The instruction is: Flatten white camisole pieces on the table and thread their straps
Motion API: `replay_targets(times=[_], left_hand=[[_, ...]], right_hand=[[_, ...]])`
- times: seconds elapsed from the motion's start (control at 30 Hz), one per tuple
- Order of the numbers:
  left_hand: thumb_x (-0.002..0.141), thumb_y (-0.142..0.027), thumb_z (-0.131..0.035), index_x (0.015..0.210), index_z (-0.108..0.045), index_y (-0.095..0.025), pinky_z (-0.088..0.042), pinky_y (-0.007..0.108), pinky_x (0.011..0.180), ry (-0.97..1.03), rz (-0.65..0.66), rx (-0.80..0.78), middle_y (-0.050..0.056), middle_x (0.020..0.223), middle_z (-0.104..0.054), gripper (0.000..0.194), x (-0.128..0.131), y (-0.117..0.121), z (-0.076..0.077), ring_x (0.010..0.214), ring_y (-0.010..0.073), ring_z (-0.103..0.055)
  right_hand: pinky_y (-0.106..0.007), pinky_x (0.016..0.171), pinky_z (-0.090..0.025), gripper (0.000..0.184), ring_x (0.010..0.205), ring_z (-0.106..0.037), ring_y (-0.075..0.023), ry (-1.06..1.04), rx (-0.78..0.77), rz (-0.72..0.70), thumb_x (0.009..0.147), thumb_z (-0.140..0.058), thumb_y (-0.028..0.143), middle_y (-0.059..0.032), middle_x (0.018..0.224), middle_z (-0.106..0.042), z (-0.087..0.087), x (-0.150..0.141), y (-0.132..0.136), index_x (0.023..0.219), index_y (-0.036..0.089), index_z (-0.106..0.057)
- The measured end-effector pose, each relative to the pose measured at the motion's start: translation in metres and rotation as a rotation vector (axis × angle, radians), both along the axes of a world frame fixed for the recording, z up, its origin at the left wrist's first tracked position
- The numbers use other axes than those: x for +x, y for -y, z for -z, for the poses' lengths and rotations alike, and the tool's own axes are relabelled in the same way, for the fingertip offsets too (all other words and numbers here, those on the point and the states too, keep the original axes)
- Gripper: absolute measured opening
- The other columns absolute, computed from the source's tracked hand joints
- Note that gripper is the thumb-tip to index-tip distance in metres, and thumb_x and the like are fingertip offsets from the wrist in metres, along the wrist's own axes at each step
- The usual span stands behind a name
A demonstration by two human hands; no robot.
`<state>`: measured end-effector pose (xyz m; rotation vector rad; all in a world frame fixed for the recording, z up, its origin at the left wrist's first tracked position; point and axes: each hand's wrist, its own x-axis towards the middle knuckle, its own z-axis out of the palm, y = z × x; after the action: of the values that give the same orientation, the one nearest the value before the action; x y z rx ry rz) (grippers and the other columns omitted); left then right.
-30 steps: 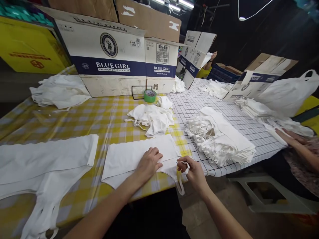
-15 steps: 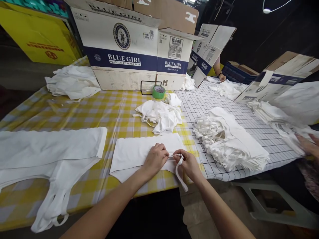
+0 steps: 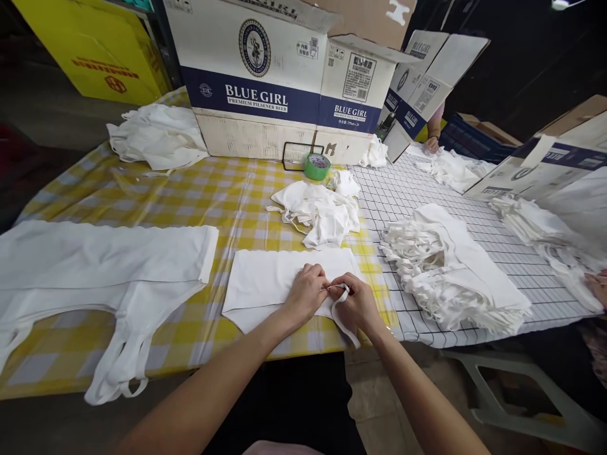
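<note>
A flat white cloth piece (image 3: 270, 281) lies on the yellow checked tablecloth (image 3: 227, 196) in front of me. My left hand (image 3: 308, 294) rests on its right part with the fingers curled and pinching at the cloth's strap. My right hand (image 3: 358, 303) is closed on that white strap (image 3: 344, 319), which loops down over the table's edge. Both hands nearly touch.
A crumpled heap of white pieces (image 3: 320, 212) lies behind the cloth, a neat stack (image 3: 450, 272) to the right, flat pieces (image 3: 104, 265) to the left. Green tape roll (image 3: 317, 167) stands before a Blue Girl carton (image 3: 265, 82). Other people's hands (image 3: 598, 285) work at right.
My right hand has brought the strap in toward my left hand, and the two hands now meet at the cloth's right end. The view has shifted left and down.
</note>
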<state>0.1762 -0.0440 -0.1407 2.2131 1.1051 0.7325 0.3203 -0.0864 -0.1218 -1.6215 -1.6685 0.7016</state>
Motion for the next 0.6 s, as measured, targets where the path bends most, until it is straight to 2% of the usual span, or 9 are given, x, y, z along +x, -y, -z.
replay_targets(times=[0.23,0.47,0.6], left_hand=[[0.077,-0.018,-0.061,0.069,-0.064,-0.018,-0.041,0.032,0.076,0.033,-0.019,-0.021,0.003,0.084,-0.054,0.008,-0.0002,0.0018,0.0016,0.086,0.0180,-0.045],[0.076,-0.016,-0.062,0.069,-0.064,-0.017,-0.041,0.032,0.077,0.047,-0.021,-0.020,0.003,0.084,-0.055,0.007,-0.0003,0.0017,0.0015,0.086,0.0178,-0.045],[0.076,-0.016,-0.061,0.068,-0.064,-0.018,-0.041,0.033,0.077,0.068,-0.022,-0.032,0.003,0.084,-0.056,0.009,-0.0005,0.0024,0.0010,0.086,0.0178,-0.046]], right_hand=[[-0.024,0.059,-0.037,0.014,0.064,-0.052,-0.0136,0.037,0.043,0.007,0.078,-0.050,0.019,-0.0007,0.073,-0.062,-0.0003,-0.0052,0.0046,0.076,0.019,-0.063],[-0.025,0.057,-0.037,0.014,0.061,-0.050,-0.0135,0.054,0.042,0.027,0.079,-0.050,0.025,-0.0014,0.071,-0.061,0.0002,-0.0065,0.0056,0.076,0.018,-0.062],[-0.024,0.056,-0.036,0.013,0.061,-0.049,-0.0132,0.120,0.091,0.010,0.078,-0.048,0.020,-0.0020,0.072,-0.059,0.0009,-0.0064,0.0070,0.076,0.018,-0.061]])
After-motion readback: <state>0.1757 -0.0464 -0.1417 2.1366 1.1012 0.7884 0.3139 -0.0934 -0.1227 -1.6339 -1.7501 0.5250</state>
